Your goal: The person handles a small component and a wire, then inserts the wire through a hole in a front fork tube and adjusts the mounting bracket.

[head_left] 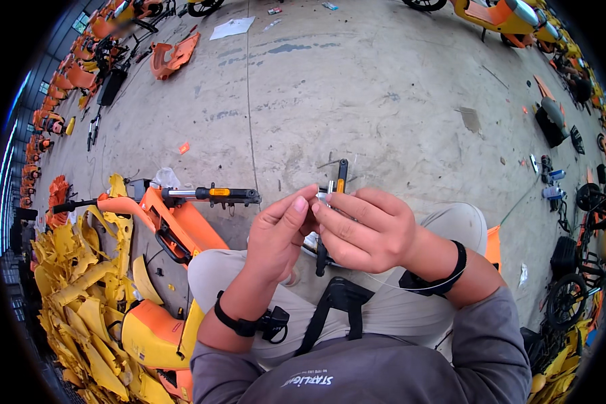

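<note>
Both hands meet in front of me, above my knees. My right hand [370, 225] is closed in a pinch on a small silver metal part [323, 197]. My left hand [283, 232] comes against the same part, thumb and forefinger nearly together; its other fingers are partly hidden. Just beyond and below the hands lies a black fork leg with an orange reflector [342, 176], its lower portion covered by my fingers. Black straps circle both wrists, and a thin pale cable runs by the right one.
At left lies an orange scooter frame [188, 225] with a silver-and-black fork leg [212, 193]. Yellow plastic panels [81, 303] are heaped beside it. An orange shell [174, 57] lies farther off. Spray cans [553, 193] and a black wheel [567, 301] are at right.
</note>
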Tool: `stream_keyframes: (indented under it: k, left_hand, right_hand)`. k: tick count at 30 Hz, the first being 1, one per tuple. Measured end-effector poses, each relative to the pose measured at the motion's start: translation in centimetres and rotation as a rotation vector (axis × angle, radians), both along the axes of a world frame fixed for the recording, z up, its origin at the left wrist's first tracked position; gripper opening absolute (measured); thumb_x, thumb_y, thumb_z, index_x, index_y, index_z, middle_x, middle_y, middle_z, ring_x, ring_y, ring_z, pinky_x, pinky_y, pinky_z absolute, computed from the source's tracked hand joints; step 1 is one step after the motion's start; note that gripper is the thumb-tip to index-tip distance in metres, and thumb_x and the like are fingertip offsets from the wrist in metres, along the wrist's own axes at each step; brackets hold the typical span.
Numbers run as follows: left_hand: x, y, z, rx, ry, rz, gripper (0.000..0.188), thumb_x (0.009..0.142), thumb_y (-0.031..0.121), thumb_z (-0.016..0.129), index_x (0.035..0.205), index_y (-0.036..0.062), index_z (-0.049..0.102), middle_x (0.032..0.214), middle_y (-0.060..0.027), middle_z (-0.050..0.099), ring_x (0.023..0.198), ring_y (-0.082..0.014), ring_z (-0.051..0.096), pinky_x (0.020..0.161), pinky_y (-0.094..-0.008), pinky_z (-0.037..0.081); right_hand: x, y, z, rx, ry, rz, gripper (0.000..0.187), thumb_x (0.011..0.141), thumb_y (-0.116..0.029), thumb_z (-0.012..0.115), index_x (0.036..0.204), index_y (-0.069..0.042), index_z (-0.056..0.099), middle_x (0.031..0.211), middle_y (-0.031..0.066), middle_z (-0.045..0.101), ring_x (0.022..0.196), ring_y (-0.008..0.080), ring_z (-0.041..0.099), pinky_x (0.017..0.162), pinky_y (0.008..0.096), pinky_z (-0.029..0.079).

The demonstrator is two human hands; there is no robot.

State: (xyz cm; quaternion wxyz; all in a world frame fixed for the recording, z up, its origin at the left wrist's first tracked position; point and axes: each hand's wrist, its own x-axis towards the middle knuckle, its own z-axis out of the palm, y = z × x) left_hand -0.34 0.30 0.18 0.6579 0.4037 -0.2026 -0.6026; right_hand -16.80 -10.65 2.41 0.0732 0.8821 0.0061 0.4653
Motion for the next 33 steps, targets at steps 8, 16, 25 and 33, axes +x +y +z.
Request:
stream_keyframes:
  k: [8, 16, 25, 33]
  left_hand:
    - [0.14, 0.20, -0.38, -0.097, 0.087, -0.031, 0.034, 0.106, 0.020, 0.057, 0.132, -0.0018, 0.063, 0.111, -0.0102, 0.069, 0.096, -0.0180, 0.066, 0.083, -0.0333, 0.055]
    - [0.26, 0.67, -0.57, -0.199, 0.084, -0.095, 0.032, 0.107, 0.020, 0.054, 0.132, 0.0014, 0.062, 0.111, -0.0095, 0.066, 0.099, -0.0197, 0.064, 0.084, -0.0343, 0.054]
    - [0.11, 0.71, -0.49, -0.227, 0.092, -0.078, 0.031, 0.106, 0.019, 0.055, 0.129, 0.0000, 0.064, 0.109, -0.0109, 0.067, 0.097, -0.0212, 0.065, 0.082, -0.0355, 0.055]
    - [0.24, 0.70, -0.74, -0.226, 0.035, -0.100, 0.031, 0.106, 0.020, 0.054, 0.131, 0.0037, 0.063, 0.111, -0.0097, 0.065, 0.098, -0.0213, 0.066, 0.083, -0.0340, 0.057]
  right_hand:
    - [-0.03, 0.02, 0.03, 0.013, -0.055, 0.020, 0.012, 0.079, -0.012, 0.067, 0.088, -0.008, 0.060, 0.102, 0.0101, 0.071, 0.091, 0.0228, 0.070, 0.071, 0.0309, 0.054]
    - [-0.39, -0.80, 0.12, 0.218, -0.111, 0.081, 0.025, 0.072, -0.010, 0.075, 0.095, -0.006, 0.065, 0.100, 0.0091, 0.070, 0.088, 0.0228, 0.069, 0.068, 0.0298, 0.053]
    - [-0.17, -0.76, -0.38, 0.278, -0.185, 0.124, 0.026, 0.071, -0.011, 0.076, 0.093, -0.004, 0.064, 0.097, 0.0098, 0.071, 0.087, 0.0236, 0.070, 0.061, 0.0288, 0.052]
    - [-0.20, -0.71, -0.41, 0.294, -0.183, 0.126, 0.027, 0.071, -0.010, 0.076, 0.093, -0.004, 0.062, 0.097, 0.0102, 0.070, 0.086, 0.0239, 0.070, 0.058, 0.0284, 0.051]
